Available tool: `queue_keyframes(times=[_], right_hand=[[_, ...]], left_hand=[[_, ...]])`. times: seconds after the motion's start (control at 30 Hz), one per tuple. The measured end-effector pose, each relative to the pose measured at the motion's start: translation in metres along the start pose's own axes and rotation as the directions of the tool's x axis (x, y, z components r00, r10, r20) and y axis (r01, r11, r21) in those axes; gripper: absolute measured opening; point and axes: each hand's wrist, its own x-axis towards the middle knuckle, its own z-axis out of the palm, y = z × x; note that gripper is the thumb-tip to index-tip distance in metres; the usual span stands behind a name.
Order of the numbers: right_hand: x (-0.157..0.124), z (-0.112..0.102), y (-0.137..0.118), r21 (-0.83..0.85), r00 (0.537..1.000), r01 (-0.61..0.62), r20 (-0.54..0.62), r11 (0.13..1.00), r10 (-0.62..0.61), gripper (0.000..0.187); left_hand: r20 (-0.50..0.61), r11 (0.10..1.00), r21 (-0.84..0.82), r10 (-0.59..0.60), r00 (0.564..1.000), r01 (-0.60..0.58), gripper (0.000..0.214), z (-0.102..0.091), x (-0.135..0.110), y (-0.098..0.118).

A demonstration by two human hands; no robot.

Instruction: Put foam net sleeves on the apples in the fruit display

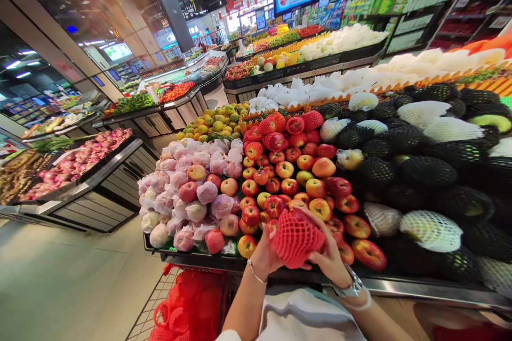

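A red foam fruit net (295, 240) is held between both hands, bulging around something round whose surface is mostly hidden. My left hand (266, 257) closes on its left side, with the fingers partly behind it. On the other side my right hand (331, 256) grips the net, fingers over the top and thumb near its lower right edge. Just beyond the hands lie loose red and yellow apples (288, 187). Behind those sit several fruits in similar red nets (295, 124).
Film-wrapped apples (176, 187) fill the display's left part; dark netted fruits (428, 170) cover its right. A metal edge (420, 289) runs along the front. Below left is a wire cart (149, 303) with red foam nets (188, 303). An onion stand (80, 162) stands farther left.
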Motion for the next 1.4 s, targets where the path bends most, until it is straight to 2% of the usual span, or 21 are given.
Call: queue_keyframes(times=[0.1,0.17,0.27,0.33,0.47,0.53,0.6,0.63,0.67,0.7,0.77,0.83,0.93,1.03,1.13,1.2,1.23,1.27,1.33,1.4], right_hand=[[0.006,-0.004,-0.01,-0.037,0.988,0.035,0.151,0.999,-0.029,0.074],[0.01,-0.007,-0.013,-0.058,0.979,0.067,0.197,0.996,-0.054,0.066],[0.015,-0.011,-0.014,0.011,0.976,0.113,0.185,0.994,-0.113,0.049],[0.017,-0.011,-0.013,0.059,0.979,0.109,0.165,0.992,-0.117,0.044],[0.019,-0.003,-0.007,0.043,0.994,0.017,0.104,0.999,-0.021,0.044],[0.017,0.004,-0.003,0.086,0.999,-0.026,-0.033,0.996,0.029,0.043],[0.013,0.011,0.001,0.152,0.986,-0.022,-0.163,0.988,0.047,0.044],[0.011,0.013,0.003,0.156,0.984,-0.001,-0.176,0.988,0.029,0.045],[0.008,0.014,0.004,0.131,0.989,0.033,-0.146,0.991,-0.013,0.047],[0.006,0.013,0.005,0.08,0.994,0.076,-0.087,0.994,-0.069,0.051],[0.004,0.011,0.006,-0.046,0.987,0.161,0.034,0.986,-0.16,0.061],[0.005,0.009,0.007,-0.137,0.982,0.183,0.064,0.974,-0.176,0.064],[0.008,0.009,0.01,-0.151,0.992,0.117,-0.02,0.982,-0.122,0.052],[0.009,0.012,0.012,-0.064,0.995,0.073,-0.069,0.995,-0.077,0.042],[0.013,0.011,0.012,0.036,1.0,0.007,0.017,0.999,-0.008,0.037],[0.017,0.009,0.012,0.033,0.994,-0.051,0.094,0.998,0.048,0.036],[0.019,0.009,0.012,0.02,0.993,-0.07,0.094,0.997,0.068,0.038],[0.021,0.009,0.013,0.016,0.995,-0.081,0.057,0.997,0.08,0.042],[0.022,0.013,0.015,0.063,0.99,-0.087,-0.105,0.994,0.093,0.05],[0.02,0.021,0.019,0.164,0.959,-0.086,-0.253,0.983,0.126,0.053]], left_hand=[[0.001,1.0,0.014,-0.026,1.0,0.026,0.08,0.006,-0.005,-0.001],[-0.032,1.0,-0.026,0.005,0.999,-0.006,0.074,0.008,-0.006,-0.003],[-0.102,0.992,-0.089,0.077,0.992,-0.086,0.076,0.01,-0.005,-0.01],[-0.142,0.986,-0.088,0.132,0.981,-0.145,0.071,0.011,-0.003,-0.016],[-0.192,0.971,-0.09,0.203,0.96,-0.223,0.068,0.013,0.001,-0.029],[-0.299,0.948,-0.078,0.274,0.914,-0.309,0.07,0.012,0.002,-0.033],[-0.425,0.912,-0.021,0.363,0.829,-0.41,0.075,0.009,0.003,-0.035],[-0.462,0.899,0.016,0.395,0.794,-0.438,0.079,0.008,0.004,-0.034],[-0.475,0.896,0.048,0.41,0.779,-0.442,0.082,0.006,0.004,-0.034],[-0.469,0.902,0.07,0.407,0.784,-0.426,0.083,0.004,0.004,-0.033],[-0.438,0.925,0.08,0.367,0.821,-0.371,0.082,0.0,0.005,-0.032],[-0.429,0.942,0.077,0.328,0.842,-0.327,0.079,-0.005,0.006,-0.033],[-0.489,0.946,0.082,0.311,0.815,-0.312,0.073,-0.01,0.01,-0.038],[-0.516,0.942,0.065,0.315,0.797,-0.33,0.07,-0.007,0.012,-0.039],[-0.468,0.938,-0.022,0.296,0.833,-0.346,0.064,0.002,0.011,-0.034],[-0.448,0.931,-0.086,0.282,0.849,-0.355,0.061,0.006,0.011,-0.03],[-0.452,0.926,-0.107,0.28,0.847,-0.363,0.06,0.007,0.011,-0.029],[-0.468,0.92,-0.117,0.281,0.837,-0.374,0.061,0.007,0.012,-0.029],[-0.521,0.908,-0.095,0.304,0.798,-0.408,0.065,0.006,0.015,-0.029],[-0.551,0.891,-0.007,0.375,0.745,-0.453,0.076,0.006,0.019,-0.03]])
